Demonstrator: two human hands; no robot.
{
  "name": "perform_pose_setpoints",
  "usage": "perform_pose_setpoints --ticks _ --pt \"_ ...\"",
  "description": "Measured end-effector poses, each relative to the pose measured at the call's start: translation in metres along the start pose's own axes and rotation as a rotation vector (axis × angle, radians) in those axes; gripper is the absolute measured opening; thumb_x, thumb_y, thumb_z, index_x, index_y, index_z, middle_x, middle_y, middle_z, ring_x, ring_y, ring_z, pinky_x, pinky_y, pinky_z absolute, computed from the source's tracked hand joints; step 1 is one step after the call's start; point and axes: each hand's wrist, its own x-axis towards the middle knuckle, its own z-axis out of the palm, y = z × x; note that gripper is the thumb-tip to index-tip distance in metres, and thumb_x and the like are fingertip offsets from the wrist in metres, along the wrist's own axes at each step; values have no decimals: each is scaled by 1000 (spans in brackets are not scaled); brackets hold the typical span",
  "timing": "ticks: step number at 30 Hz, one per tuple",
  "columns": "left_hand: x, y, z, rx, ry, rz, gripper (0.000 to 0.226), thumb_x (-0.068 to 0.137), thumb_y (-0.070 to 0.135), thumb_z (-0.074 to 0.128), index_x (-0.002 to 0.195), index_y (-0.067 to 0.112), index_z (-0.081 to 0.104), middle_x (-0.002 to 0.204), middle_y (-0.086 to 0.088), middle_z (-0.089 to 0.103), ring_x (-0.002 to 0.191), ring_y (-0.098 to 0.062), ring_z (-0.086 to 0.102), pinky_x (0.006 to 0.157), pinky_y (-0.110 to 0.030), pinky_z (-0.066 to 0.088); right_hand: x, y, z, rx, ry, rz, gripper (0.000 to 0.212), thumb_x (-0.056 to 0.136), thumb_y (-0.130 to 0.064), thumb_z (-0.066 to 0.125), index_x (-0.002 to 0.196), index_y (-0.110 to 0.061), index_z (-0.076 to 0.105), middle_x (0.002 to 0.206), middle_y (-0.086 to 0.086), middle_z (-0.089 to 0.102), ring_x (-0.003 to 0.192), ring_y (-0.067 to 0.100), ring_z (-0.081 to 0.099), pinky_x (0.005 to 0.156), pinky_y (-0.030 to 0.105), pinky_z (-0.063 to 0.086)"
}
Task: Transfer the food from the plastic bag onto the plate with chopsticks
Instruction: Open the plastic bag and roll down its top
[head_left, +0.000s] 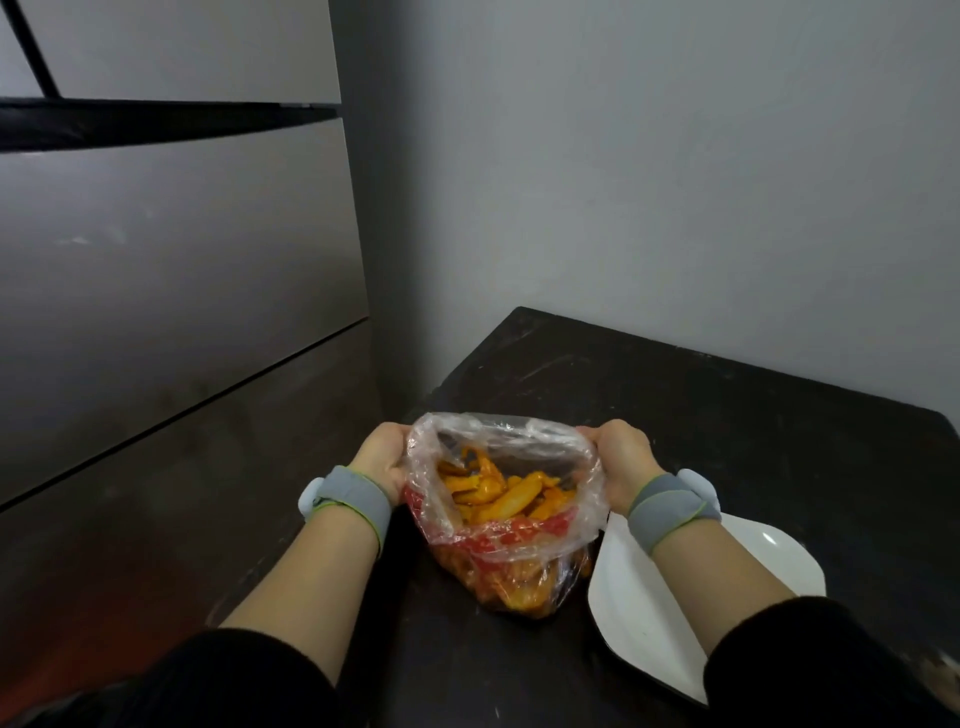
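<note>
The left hand (382, 454) and right hand (621, 460) each grip one side of the plastic bag's (498, 540) rim, fingers curled round it, holding its mouth wide; the orange food (493, 493) lies inside; the bag rests on the dark table (727, 441), just beside the white plate (639, 613)

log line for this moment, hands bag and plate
plastic bag: mouth held open; food: inside bag; left hand: grips rim; right hand: grips rim; plate: right of bag, no food seen; chopsticks: not in view
</note>
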Motion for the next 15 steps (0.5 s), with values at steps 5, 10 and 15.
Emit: perform_pose_setpoints --ticks 5,10,15 --pt "13 -7 -10 356 264 286 19 80 13 59 93 1 65 87 -13 62 84 -27 62 79 -43 55 -10 -1 -7 -367 87 -244 14 77 0 53 67 -3 62 65 10 54 67 26 48 62 36 41" --pt "-13 -13 -19 772 468 653 22 89 26 58 102 9 62 97 -8 64 98 -29 59 81 -32 45 -26 -8 -22 -593 154 -427 15 76 -8 56 75 -16 69 86 9 69 91 33 64 85 44 54" --pt "-48 -31 -17 702 453 747 18 89 26 59 95 9 54 71 2 54 78 -23 55 69 -29 36 -57 -9 -26 -719 122 -492 13 79 -7 58 78 -17 67 87 6 67 93 29 63 85 40 53"
